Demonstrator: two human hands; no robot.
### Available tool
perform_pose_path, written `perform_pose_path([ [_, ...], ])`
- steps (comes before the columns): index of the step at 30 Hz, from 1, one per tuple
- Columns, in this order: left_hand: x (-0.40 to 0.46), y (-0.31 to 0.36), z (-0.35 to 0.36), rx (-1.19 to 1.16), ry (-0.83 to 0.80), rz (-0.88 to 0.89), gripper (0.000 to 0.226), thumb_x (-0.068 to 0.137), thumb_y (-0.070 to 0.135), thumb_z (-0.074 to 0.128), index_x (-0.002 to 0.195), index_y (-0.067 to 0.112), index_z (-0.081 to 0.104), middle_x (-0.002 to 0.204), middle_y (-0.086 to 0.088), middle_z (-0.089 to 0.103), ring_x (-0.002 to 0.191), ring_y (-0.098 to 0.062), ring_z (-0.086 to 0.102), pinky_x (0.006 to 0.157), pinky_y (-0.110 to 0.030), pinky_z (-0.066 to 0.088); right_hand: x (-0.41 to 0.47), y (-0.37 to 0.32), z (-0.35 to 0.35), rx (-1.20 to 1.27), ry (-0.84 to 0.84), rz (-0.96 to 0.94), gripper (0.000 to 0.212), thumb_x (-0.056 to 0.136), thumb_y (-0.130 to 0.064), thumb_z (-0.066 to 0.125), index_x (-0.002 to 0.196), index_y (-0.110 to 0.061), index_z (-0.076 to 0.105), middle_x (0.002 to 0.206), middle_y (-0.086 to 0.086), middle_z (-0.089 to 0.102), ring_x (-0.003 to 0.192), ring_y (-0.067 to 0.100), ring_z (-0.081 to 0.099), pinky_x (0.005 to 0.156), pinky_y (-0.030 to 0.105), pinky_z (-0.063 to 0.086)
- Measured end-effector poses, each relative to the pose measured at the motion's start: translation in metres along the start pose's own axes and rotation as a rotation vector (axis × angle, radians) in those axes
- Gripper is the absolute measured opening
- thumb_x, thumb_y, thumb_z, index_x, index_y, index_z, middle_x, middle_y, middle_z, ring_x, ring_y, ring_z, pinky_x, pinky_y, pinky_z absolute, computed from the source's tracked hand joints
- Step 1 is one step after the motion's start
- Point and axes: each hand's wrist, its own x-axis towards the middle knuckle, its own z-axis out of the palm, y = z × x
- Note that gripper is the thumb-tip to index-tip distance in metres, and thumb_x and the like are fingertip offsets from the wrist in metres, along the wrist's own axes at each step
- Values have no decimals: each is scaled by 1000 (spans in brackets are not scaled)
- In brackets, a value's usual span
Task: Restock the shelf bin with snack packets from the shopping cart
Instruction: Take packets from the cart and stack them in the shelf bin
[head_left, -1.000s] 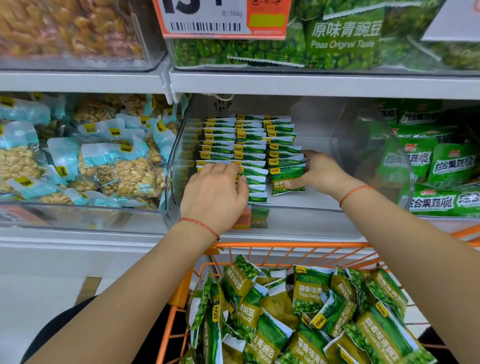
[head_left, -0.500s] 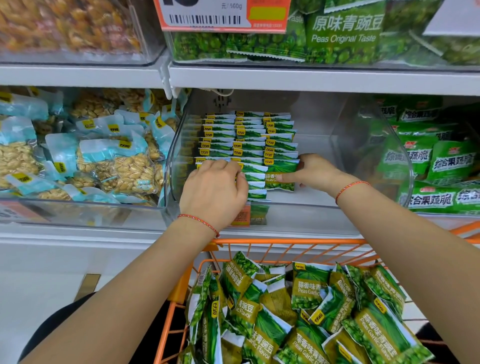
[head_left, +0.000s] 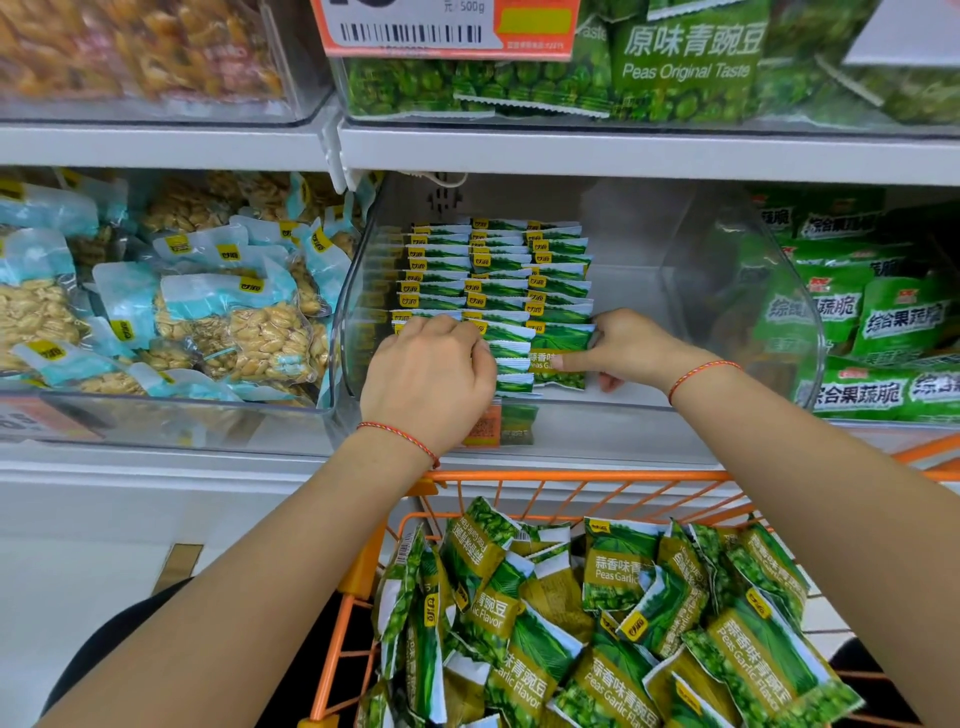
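Right hand (head_left: 631, 351) pinched the front garlic-pea packet (head_left: 560, 358) upright in the clear shelf bin (head_left: 748, 312), likely squaring its row; left hand (head_left: 428, 376) curled over neighbouring rows, grip unclear. More packets (head_left: 613, 571) waited in the orange cart (head_left: 545, 475).

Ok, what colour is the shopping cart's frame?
Orange, seen best in the head view: the shopping cart has orange wire sides and rim.

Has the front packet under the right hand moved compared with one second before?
Yes. The front packet has slid back toward the right row of packets, no longer jutting out; right hand holds it.
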Motion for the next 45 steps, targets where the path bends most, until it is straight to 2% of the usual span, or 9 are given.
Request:
perform_pose_path([
  [8,0,0,-1,-9,-1,4,45,88,31,28,95,12,69,99,-4,66,95,-27,55,71,-33,41,1,1,0,46,-44,86,26,79,-19,76,99,-10,62,79,5,67,62,13,64,63,23,57],
  [11,0,0,-1,-14,-5,4,46,88,32,27,97,13,69,101,-4,66,96,-27,54,72,-33,42,-1,0,-1,-196,-3,67,19,83,-28,72,77,-11,64,66,2,66,58,10,60,64,26,53],
  [14,0,0,-1,-12,-6,8,47,88,32,26,98,13,68,101,-4,66,97,-27,54,73,-33,41,-4,-4,-1,-427,89,20,40,87,-39,64,55,-15,59,51,-4,59,56,8,54,59,25,44],
  [28,0,0,-3,-18,-30,28,39,97,31,31,105,13,65,107,-6,64,102,-27,52,72,-32,37,-33,-20,-14,-638,16,70,45,87,-55,55,69,-14,57,71,0,68,72,18,63,72,30,50],
  [32,-3,1,-21,-296,-21,52,31,100,27,42,124,15,57,121,-6,61,115,-24,50,89,-33,40,-64,-33,-18,-717,331,9,36,92,-40,53,103,-7,64,108,17,64,98,34,59,72,33,40],
  [36,-33,5,-60,-528,35,103,19,97,20,48,109,18,63,99,3,67,91,-11,59,75,-26,46,-104,-51,-20,-376,599,-170,35,91,-37,52,79,-10,71,74,14,69,77,33,64,68,33,51],
  [38,-59,5,-81,-448,-84,140,15,96,24,50,100,20,64,81,7,65,76,-11,60,68,-27,48,-124,-58,-15,-147,552,-226,38,89,-36,54,68,-8,69,61,9,68,64,25,66,69,34,54],
  [41,-99,4,-98,-34,-319,127,20,96,38,46,100,24,61,86,8,65,83,-16,63,68,-30,50,-152,-65,5,55,265,-185,38,90,-34,58,60,-12,66,45,-3,61,45,9,62,51,18,46],
  [45,-146,15,-89,372,-345,86,30,100,40,35,117,18,47,105,-3,63,97,-28,63,64,-31,37,-180,-55,58,-156,-90,-129,40,91,-42,56,67,-13,67,54,-3,67,45,4,61,47,14,45],
])
